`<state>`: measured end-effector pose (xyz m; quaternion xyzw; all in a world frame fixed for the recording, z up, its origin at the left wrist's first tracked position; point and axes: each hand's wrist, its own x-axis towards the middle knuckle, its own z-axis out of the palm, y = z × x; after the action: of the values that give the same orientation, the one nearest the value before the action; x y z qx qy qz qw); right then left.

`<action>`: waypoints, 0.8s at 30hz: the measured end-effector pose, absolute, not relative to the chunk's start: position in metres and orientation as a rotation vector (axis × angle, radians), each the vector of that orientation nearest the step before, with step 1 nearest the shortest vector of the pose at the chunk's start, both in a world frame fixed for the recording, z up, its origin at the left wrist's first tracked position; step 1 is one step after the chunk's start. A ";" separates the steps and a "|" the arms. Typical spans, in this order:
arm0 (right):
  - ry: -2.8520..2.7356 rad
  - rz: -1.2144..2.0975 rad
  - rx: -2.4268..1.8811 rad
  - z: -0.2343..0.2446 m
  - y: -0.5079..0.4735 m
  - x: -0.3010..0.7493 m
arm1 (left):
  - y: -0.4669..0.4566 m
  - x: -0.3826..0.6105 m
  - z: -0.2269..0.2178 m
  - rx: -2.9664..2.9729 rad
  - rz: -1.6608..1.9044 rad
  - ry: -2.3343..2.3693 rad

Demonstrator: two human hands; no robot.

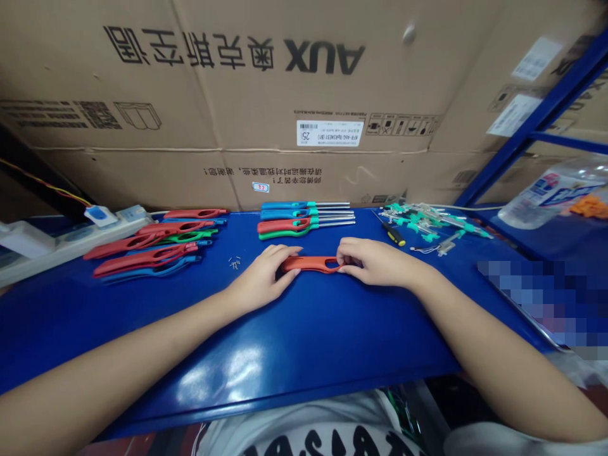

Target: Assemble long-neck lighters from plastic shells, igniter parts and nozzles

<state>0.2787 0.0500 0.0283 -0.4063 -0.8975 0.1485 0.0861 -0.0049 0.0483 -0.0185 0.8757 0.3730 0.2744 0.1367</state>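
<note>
Between my two hands lies a red plastic lighter casing (312, 263), long and narrow, with an oval hole toward its right end. My left hand (266, 272) has its fingers and thumb closed on the left end. At the right end, beside the hole, my right hand (363, 261) pinches the casing. Some tiny screws (234, 262) lie loose just left of my left hand. Behind the casing sits a stack of assembled long-necked lighters (304, 218) in blue, red and green, their metal tubes pointing right.
More red, green and blue casings (147, 253) lie at the left, near a white power strip (71, 247). Teal lighter inner parts (427, 221) and a screwdriver (394, 235) are at the back right. A cardboard box (237, 95) walls the back; a plastic bottle (536, 196) stands far right.
</note>
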 end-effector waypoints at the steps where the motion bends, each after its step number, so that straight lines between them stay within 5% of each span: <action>1: -2.669 0.443 -1.217 0.028 0.050 0.279 | 0.049 -0.005 -0.019 2.535 0.806 1.073; 13: -2.194 0.194 -1.581 0.023 0.059 0.278 | 0.050 -0.006 -0.023 2.442 0.952 1.051; 24: -2.564 0.936 -1.306 0.038 0.048 0.282 | 0.053 -0.008 -0.024 2.411 0.957 1.033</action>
<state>0.2821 0.0475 0.0381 -0.4308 -0.8460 0.3088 0.0581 -0.0078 0.0526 -0.0240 0.8503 0.3644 0.3375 0.1739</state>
